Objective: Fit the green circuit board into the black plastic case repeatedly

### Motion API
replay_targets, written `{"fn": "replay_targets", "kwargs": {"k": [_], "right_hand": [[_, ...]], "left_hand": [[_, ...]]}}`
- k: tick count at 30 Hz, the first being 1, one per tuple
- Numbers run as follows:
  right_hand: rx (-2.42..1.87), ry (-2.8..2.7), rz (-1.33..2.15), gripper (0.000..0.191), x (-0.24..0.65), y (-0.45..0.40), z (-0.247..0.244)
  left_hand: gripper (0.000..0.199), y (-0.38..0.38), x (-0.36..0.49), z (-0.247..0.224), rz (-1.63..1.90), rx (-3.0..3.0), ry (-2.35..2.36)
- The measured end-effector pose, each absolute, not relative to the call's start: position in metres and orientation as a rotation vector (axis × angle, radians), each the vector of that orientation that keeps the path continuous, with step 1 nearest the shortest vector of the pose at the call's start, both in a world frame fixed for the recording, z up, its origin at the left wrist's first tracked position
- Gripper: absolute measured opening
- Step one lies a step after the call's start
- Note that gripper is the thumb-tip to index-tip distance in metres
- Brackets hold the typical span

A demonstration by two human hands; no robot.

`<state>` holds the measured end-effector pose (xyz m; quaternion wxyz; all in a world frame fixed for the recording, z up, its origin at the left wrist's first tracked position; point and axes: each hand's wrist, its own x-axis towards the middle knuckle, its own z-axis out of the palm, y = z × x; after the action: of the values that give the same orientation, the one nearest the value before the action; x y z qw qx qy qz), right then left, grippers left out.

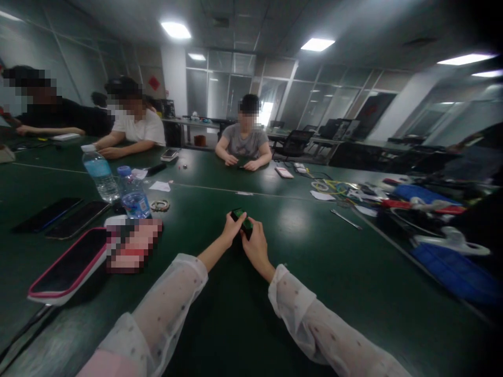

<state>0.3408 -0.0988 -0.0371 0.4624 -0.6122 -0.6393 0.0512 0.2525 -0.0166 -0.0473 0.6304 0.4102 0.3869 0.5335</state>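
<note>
Between my two hands is a small black box-like device (247, 228) with green parts on its upper face, held just above the dark green table (314, 272). My left hand (232, 228) grips its far left end, thumb on top. My right hand (256, 246) is closed around its near right end. Fingers cover much of the device, so its exact kind cannot be made out.
Two water bottles (132, 195), dark phones (76, 220) and a pink-rimmed phone (70, 264) lie to the left. Cables (334, 187), a metal wrench-like tool (346, 219) and blue items (456, 267) are at right. Across the table sit several people (244, 139).
</note>
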Motion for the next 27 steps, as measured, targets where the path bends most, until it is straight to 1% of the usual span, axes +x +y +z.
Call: {"fn": "replay_targets", "kwargs": {"k": [4,8,13,19,27], "right_hand": [[-1.417,-1.615,0.15,0.047,0.331,-0.083,-0.036],[-1.324,-1.592,0.203,0.049,0.321,-0.068,-0.033],[-1.282,-1.532,0.383,0.048,0.321,-0.064,-0.036],[-1.311,-1.2,0.689,0.045,0.333,-0.054,-0.049],[-1.275,-1.26,0.752,0.044,0.33,-0.052,-0.048]], "left_hand": [[0.058,-0.007,0.245,-0.052,1.187,0.865,0.979],[0.051,0.002,0.227,-0.053,1.314,0.908,0.921],[0.052,0.0,0.217,-0.047,1.352,0.965,0.877],[0.057,-0.003,0.219,-0.047,1.327,0.991,0.838],[0.049,-0.001,0.217,-0.05,1.333,0.944,0.741]]}}
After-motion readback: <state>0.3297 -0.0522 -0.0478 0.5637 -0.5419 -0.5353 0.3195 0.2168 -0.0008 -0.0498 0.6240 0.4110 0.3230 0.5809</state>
